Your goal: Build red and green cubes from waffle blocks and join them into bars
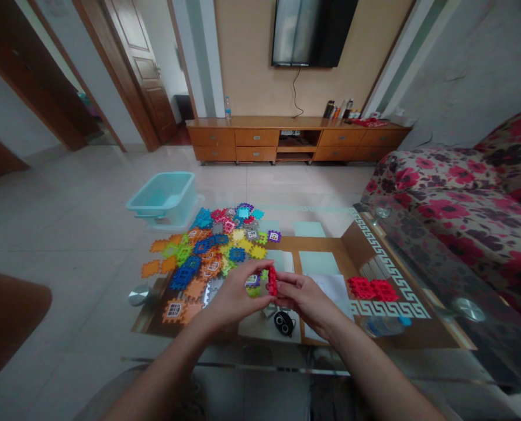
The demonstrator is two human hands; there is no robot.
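Note:
Between my left hand (236,294) and my right hand (306,304), a red interlocking plastic building piece (272,280) stands edge-on, held by the fingertips of both hands. A loose pile of multicoloured waffle-style building pieces (211,248) lies on the glass table (330,356) just beyond and left of my left hand. Several joined red pieces (372,289) rest to the right of my right hand. Below my hands sits a small black-and-white object (283,323), partly hidden, its kind unclear.
A pale blue plastic basket (164,199) stands on the tiled floor beyond the table's left side. Sheets of paper (325,286) and a plastic water bottle (385,326) lie on the table. A floral sofa (453,199) runs along the right, with a wooden cabinet (295,139) behind.

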